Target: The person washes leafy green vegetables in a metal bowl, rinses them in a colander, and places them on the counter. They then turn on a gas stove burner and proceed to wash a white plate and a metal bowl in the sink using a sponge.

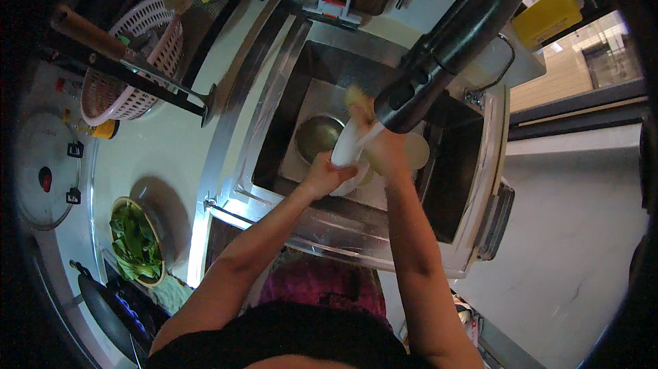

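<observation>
My left hand (pixel 329 176) grips the rim of a white dish (pixel 347 145), tilted on its side above the sink. My right hand (pixel 385 150) is blurred and lies against the dish's right side, partly hidden under the black faucet (pixel 411 96). A thin stream of water (pixel 371 135) runs from the faucet onto the dish. Beyond the right fingers is a blurred yellowish thing (pixel 357 97); whether that hand holds it is unclear. A metal bowl (pixel 316 137) rests on the sink floor. Beside my right wrist sits a pale round dish (pixel 415 150). Another white dish (pixel 344 186) shows below my left hand.
The stainless steel sink (pixel 334 225) has raised edges. Leafy greens fill a bowl (pixel 134 240) on the left counter, near a wok (pixel 110 312) by a blue flame. A pink plastic basket (pixel 131 102) and a wooden-handled spatula (pixel 92 35) stand upper left. A yellow bottle (pixel 547 18) is upper right.
</observation>
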`<action>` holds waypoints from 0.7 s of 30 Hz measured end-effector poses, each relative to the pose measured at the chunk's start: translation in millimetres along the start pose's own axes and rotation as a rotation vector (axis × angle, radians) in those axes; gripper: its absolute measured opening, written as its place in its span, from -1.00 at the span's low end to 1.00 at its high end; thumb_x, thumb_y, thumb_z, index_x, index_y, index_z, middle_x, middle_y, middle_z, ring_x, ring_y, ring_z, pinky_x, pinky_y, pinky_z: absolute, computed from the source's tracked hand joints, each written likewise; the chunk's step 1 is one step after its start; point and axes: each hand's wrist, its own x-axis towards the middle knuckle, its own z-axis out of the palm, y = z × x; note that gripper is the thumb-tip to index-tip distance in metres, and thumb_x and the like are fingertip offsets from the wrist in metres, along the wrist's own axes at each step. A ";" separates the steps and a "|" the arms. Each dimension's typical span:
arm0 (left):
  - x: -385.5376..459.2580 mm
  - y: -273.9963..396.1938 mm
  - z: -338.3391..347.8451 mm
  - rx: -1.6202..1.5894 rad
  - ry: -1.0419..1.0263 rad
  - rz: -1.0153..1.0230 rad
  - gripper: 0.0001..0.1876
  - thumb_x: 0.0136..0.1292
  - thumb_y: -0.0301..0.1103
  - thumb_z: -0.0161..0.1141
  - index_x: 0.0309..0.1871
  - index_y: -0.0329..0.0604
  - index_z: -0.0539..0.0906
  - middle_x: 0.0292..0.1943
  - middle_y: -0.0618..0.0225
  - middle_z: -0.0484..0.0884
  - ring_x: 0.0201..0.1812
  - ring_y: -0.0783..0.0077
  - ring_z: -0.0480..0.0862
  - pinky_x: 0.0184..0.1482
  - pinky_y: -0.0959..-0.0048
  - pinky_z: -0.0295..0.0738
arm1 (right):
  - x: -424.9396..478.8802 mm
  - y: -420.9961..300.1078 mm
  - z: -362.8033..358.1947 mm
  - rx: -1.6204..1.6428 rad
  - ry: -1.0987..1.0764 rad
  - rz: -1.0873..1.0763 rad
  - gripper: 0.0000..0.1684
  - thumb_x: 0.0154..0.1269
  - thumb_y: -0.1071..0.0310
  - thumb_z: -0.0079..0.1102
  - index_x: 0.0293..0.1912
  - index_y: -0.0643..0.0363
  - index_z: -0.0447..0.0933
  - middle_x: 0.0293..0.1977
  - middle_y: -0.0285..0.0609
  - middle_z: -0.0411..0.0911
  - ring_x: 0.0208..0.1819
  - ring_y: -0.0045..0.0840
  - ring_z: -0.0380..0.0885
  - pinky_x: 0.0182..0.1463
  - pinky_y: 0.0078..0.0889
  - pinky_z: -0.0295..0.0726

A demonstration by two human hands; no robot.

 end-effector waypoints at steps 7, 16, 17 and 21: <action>-18.0 42.7 -6.6 0.048 -0.089 0.003 -0.75 0.00 -0.48 0.23 -0.20 -0.27 0.54 -0.32 0.39 0.59 -0.30 0.58 0.53 -0.22 0.53 0.44 | 29.7 60.4 9.6 0.358 -0.126 0.094 -0.58 0.07 0.08 0.15 -0.21 0.23 0.50 -0.31 -0.20 0.51 -0.31 -0.49 0.48 -0.23 -0.40 0.44; -13.9 47.1 -15.6 -0.601 0.035 -0.039 -0.64 -0.06 -0.52 0.26 -0.12 -0.29 0.50 -0.28 0.29 0.58 -0.26 0.42 0.58 -0.18 0.42 0.48 | 36.0 138.7 -33.7 0.872 -0.290 0.644 -0.42 0.11 0.07 0.07 0.07 0.19 0.33 -0.03 -0.17 0.40 -0.04 -0.39 0.38 0.01 -0.37 0.34; -11.5 50.9 -13.3 -0.667 0.014 -0.044 -0.62 -0.07 -0.53 0.26 -0.11 -0.29 0.50 -0.28 0.28 0.58 -0.25 0.39 0.58 -0.17 0.39 0.49 | 21.4 167.1 -34.1 0.938 -0.205 0.738 -0.40 0.13 0.05 0.06 0.09 0.19 0.31 0.00 -0.17 0.38 -0.02 -0.38 0.37 0.02 -0.35 0.34; -1.0 33.6 -9.2 -0.913 0.157 -0.039 -0.61 -0.06 -0.56 0.23 -0.08 -0.27 0.49 -0.22 0.23 0.57 -0.19 0.33 0.57 -0.14 0.31 0.48 | -34.0 142.4 -10.2 1.284 -0.034 0.742 -0.34 0.16 0.01 0.04 0.16 0.18 0.23 0.04 -0.17 0.34 0.01 -0.34 0.35 0.05 -0.32 0.32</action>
